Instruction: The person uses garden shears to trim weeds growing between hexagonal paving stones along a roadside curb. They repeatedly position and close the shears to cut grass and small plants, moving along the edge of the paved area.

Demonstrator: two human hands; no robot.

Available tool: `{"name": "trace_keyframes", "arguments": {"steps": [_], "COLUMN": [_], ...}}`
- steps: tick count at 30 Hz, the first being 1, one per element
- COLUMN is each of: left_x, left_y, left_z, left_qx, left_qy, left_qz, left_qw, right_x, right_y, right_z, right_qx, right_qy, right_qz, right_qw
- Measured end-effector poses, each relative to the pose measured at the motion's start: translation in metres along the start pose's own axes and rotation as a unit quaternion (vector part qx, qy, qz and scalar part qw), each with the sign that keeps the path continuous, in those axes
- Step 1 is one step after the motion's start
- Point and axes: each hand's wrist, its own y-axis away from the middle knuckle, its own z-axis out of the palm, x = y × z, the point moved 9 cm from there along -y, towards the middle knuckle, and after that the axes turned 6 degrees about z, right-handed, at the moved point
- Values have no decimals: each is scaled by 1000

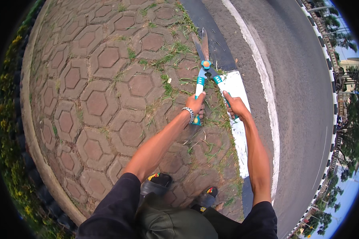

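Note:
A pair of hedge shears with teal and white handles points away from me, its blades slightly parted. My left hand, with a chain bracelet at the wrist, is wrapped around the left handle. Around the right handle, my right hand has its thumb laid along the grip. The blade tips lie over the edge where paving meets the black-painted kerb section. Grass grows in the joints beside the blades. Cut grass blades lie loose on the pavers below my hands.
Hexagonal pavers cover the ground to my left, up to a low concrete edge with yellow-flowered plants beyond. A white-painted kerb section borders the asphalt road on my right. My sandalled feet stand on the pavers.

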Motion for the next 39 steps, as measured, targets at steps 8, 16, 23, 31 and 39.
{"name": "trace_keyframes", "arguments": {"steps": [8, 16, 23, 31, 39], "left_x": [12, -1, 4, 6, -94], "left_y": [-11, -6, 7, 118, 203], "left_z": [12, -7, 9, -42, -39], "left_qx": [-7, -1, -34, -172, -321], "left_qy": [66, 48, 125, -116, -247], "left_qz": [-12, -19, -37, -104, -224], "left_qw": [998, 999, 991, 973, 887], "right_x": [-28, -15, -35, 7, 210], "right_y": [9, 5, 39, 131, 283], "right_z": [14, 14, 26, -33, -13], "right_qx": [-20, -4, -16, -59, -31], "right_qy": [-49, -20, -36, 118, 15], "right_qz": [-17, -24, -65, -30, 108], "right_qw": [998, 1000, 997, 991, 994]}}
